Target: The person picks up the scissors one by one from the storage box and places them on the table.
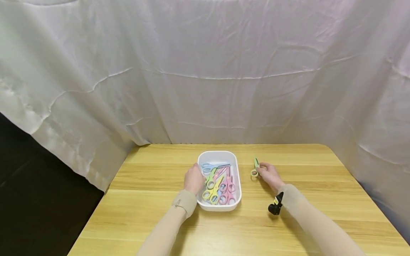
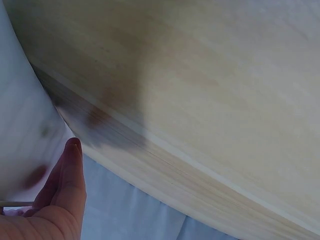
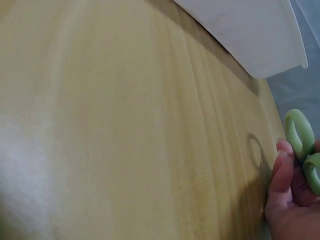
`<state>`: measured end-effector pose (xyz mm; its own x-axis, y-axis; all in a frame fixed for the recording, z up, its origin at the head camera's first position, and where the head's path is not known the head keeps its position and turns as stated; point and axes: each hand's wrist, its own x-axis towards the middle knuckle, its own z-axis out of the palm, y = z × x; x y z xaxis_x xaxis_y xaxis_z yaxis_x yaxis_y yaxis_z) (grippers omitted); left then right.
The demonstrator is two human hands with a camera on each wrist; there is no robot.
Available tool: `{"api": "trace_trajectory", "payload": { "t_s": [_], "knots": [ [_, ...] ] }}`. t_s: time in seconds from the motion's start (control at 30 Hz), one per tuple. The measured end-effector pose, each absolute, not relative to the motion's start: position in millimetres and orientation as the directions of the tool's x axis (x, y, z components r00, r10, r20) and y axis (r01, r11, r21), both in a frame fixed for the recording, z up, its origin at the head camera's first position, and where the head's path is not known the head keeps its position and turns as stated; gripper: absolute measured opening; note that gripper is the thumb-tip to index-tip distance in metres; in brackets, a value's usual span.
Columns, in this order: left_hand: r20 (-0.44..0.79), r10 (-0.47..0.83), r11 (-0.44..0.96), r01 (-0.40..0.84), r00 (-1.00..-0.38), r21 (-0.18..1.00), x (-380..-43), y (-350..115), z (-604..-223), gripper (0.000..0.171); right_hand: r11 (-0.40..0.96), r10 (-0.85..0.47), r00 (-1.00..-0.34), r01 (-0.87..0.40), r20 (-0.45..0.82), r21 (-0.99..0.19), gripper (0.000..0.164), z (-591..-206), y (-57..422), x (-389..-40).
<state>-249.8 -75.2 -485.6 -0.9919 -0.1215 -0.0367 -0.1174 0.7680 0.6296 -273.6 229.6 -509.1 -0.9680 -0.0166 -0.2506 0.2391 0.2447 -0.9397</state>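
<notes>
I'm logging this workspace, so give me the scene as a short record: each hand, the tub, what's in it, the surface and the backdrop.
Left hand: holds left rim of tub
Right hand: holds green pair, right of tub
Tub: white, open-topped, on table
Contents: blue scissors, yellow scissors, pink scissors, green scissors
Count inside: unclear, they overlap
Surface: wood-grain table
Backdrop: pale curtain

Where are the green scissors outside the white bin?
In the head view, the green scissors are in the right hand, right of the white bin; the right wrist view shows their loops at its right edge.
</notes>
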Motion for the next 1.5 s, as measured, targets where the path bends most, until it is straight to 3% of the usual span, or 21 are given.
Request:
{"api": "trace_trajectory", "payload": {
  "t_s": [0.7,1.0,1.5],
  "knots": [
    [-0.017,-0.110,0.767,-0.096,-0.994,0.634,-249.3,-75.8,-482.4,0.070,0.460,-0.061,-0.965,0.199,-0.254,-0.866,0.065,-505.4,228.6,-275.2],
    [0.023,-0.106,0.789,-0.071,-0.994,0.610,-253.5,-76.9,-490.5,0.066,0.474,-0.050,-0.966,0.200,-0.253,-0.858,0.061,-502.8,225.8,-274.6],
    [-0.017,-0.112,0.783,-0.099,-0.994,0.614,-251.0,-75.6,-487.0,0.066,0.569,-0.055,-0.972,0.158,-0.229,-0.807,0.059,-502.3,225.6,-277.6]
  ]
}}
